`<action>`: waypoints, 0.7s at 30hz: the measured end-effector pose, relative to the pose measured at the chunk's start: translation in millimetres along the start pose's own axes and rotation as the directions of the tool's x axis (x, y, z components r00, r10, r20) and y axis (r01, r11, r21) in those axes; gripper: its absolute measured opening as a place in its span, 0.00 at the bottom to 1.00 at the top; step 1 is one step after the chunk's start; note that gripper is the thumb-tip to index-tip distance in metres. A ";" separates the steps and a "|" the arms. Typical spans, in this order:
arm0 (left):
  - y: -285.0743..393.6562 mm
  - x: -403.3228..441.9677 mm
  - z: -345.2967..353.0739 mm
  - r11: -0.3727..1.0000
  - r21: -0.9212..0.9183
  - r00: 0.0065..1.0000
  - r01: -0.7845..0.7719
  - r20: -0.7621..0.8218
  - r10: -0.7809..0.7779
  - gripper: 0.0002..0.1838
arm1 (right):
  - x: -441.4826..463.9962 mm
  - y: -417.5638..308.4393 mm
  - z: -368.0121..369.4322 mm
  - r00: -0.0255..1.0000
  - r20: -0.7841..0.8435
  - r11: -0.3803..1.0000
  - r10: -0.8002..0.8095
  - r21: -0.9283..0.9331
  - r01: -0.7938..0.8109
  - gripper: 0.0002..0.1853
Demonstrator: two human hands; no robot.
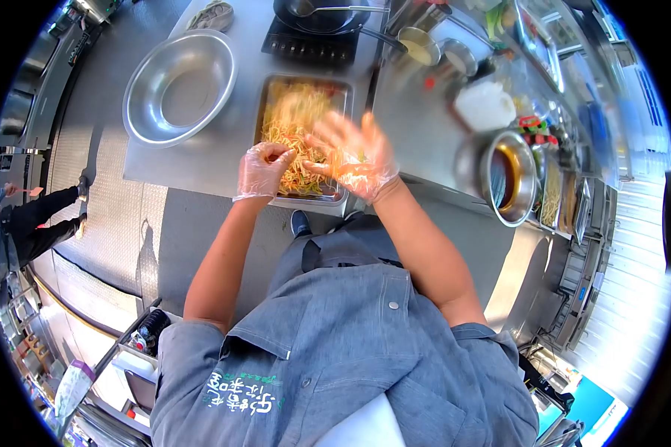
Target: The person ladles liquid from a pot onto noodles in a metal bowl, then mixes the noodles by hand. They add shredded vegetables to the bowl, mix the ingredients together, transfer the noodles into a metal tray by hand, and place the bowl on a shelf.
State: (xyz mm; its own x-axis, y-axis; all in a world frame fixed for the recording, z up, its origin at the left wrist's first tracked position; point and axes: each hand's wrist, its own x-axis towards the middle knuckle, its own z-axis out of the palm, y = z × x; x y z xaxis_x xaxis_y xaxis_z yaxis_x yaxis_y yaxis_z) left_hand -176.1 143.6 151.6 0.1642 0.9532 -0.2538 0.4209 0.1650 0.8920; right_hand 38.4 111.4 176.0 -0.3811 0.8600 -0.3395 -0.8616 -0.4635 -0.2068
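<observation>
A rectangular metal tray (348, 99) holds a heap of shredded, noodle-like food (294, 123), yellow-orange with some green bits. My left hand (263, 171), in a clear plastic glove, is over the tray's near left edge. Its fingers are curled together in a pinch, and what they hold, if anything, is hidden. My right hand (359, 158), gloved the same way, is over the tray's right side with its fingers spread and blurred by motion. Nothing shows in its grip. Whether either hand touches the food I cannot tell.
A large steel bowl (136, 104) stands left of the tray. Behind are a black induction cooker (306, 48) and a pan (328, 21). A bowl of dark sauce (511, 175) and a white container (484, 106) are at right. Another person (33, 223) stands far left.
</observation>
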 end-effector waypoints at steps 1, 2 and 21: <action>7.9 0.0 3.6 0.980 0.032 0.979 -0.199 -0.033 0.200 0.06 | 2.0 -1.3 0.7 1.000 -0.014 1.000 -0.012 0.011 0.012 0.47; 15.3 -0.9 6.9 0.920 0.074 0.919 -0.386 -0.059 0.390 0.06 | 3.3 -0.8 0.2 1.000 -0.016 1.000 -0.008 0.014 0.008 0.47; 62.6 5.3 63.2 0.981 -0.196 0.975 0.002 0.217 0.042 0.07 | 44.6 -17.8 -21.0 0.986 -0.166 0.976 -0.028 -0.218 -0.009 0.44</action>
State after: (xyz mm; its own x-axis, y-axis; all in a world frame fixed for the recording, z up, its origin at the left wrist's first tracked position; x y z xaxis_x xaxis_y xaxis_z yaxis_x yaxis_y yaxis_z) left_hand -92.4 143.0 182.4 0.3717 0.8814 -0.2916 0.2384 0.2129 0.9475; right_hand 43.8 153.6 145.3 -0.2955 0.8251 -0.4816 -0.7642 -0.5066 -0.3992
